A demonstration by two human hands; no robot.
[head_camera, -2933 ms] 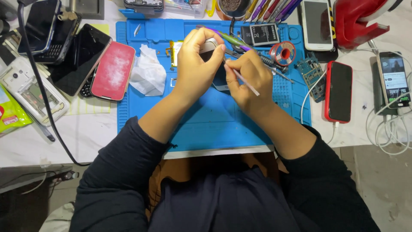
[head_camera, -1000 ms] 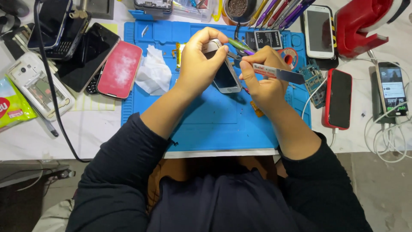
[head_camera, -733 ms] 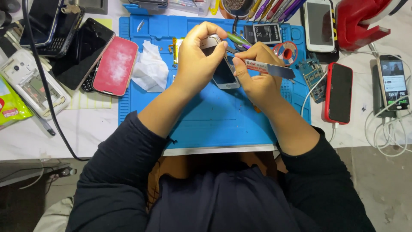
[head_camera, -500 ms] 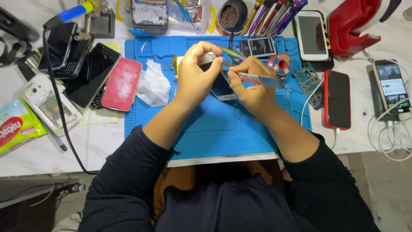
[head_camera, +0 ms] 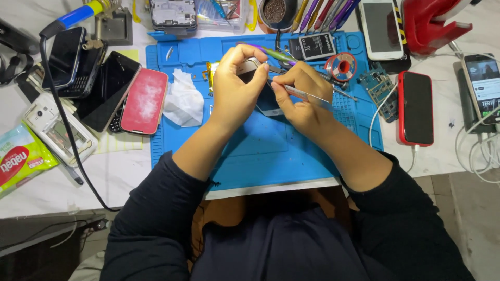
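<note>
My left hand grips a small silver phone by its top end, holding it over the blue work mat. My right hand pinches metal tweezers whose tip meets the phone's upper edge close to my left fingers. Most of the phone is hidden behind both hands. A crumpled white tissue lies on the mat just left of my left hand.
A red-cased phone and several dark phones lie left of the mat. A solder spool, a battery, a circuit board, a red phone on a cable, a white phone and a red stand sit right.
My right hand swapped a thin white-tipped tool for metal tweezers and brought them to the phone's top edge. The view has shifted, showing more of the table's back.
</note>
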